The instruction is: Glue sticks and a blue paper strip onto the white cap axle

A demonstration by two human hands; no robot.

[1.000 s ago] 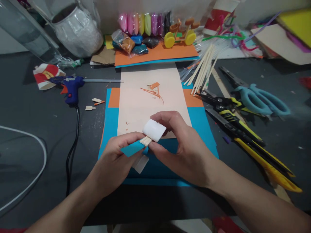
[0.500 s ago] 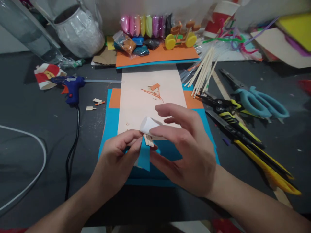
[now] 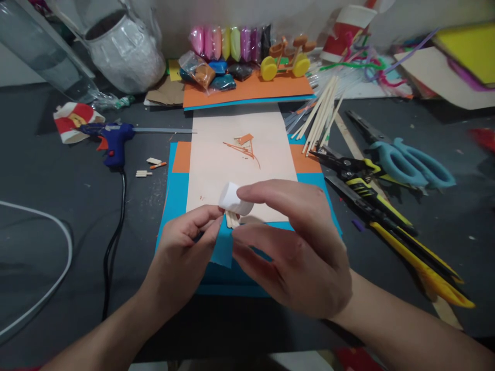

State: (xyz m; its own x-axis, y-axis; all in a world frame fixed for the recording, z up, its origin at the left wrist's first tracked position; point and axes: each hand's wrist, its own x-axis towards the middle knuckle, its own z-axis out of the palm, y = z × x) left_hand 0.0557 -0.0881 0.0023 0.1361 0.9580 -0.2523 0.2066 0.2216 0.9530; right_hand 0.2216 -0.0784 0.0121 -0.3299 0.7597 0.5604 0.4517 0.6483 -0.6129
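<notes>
My left hand (image 3: 189,245) pinches a blue paper strip (image 3: 223,247) between thumb and fingers, above the sheets on the table. Several short wooden sticks (image 3: 231,218) show at the strip's top edge. Above them sits a small white cylinder (image 3: 232,198), tilted, perhaps of rolled paper or a cap. My right hand (image 3: 301,247) is on the right, its fingers apart. One fingertip lies against the cylinder's upper right side, while the lower fingers and thumb are curved close to the sticks and strip. How the pieces are joined is hidden by my fingers.
A blue glue gun (image 3: 116,141) lies at left with its black cord. On the right are loose wooden sticks (image 3: 320,116), blue-handled scissors (image 3: 413,162) and yellow-black cutters (image 3: 371,190). Orange scraps (image 3: 245,139) lie on the pale sheet (image 3: 209,165). Clay packets (image 3: 216,44) stand behind.
My right hand has shifted its fingers: the raised upper finger has come down onto the white cylinder. The cylinder has turned and shows more of its side. My left hand keeps its pinch.
</notes>
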